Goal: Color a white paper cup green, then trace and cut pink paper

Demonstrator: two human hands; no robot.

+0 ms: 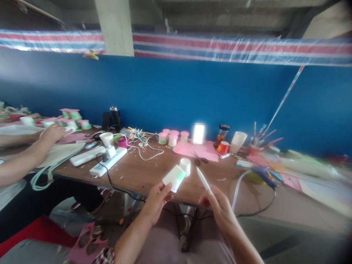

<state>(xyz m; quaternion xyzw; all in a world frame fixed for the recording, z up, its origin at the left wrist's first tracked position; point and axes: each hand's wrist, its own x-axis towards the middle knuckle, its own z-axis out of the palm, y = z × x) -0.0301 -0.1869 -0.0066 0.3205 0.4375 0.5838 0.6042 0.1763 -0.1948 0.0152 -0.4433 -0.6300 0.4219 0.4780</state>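
Observation:
My left hand (pixel 159 200) grips a white paper cup (pixel 172 179), tilted, with a light green patch of colour on its side. In my right hand (pixel 217 203) is a white marker pen (pixel 204 180) with a green tip that points up and left, apart from the cup. Just behind the held cup, a second white paper cup (pixel 185 165) stands on the table. A pair of dark scissors (pixel 202 160) lies close by, at the edge of a pink paper sheet (pixel 187 149).
Several pink-topped cups (pixel 173 138) stand at the back. A power strip (pixel 108 162) with cords lies left of centre. A glue gun (pixel 264 176) rests at the right, near a brush pot (pixel 254 149). At the left, a co-worker's hand (pixel 55 132) is among similar cups.

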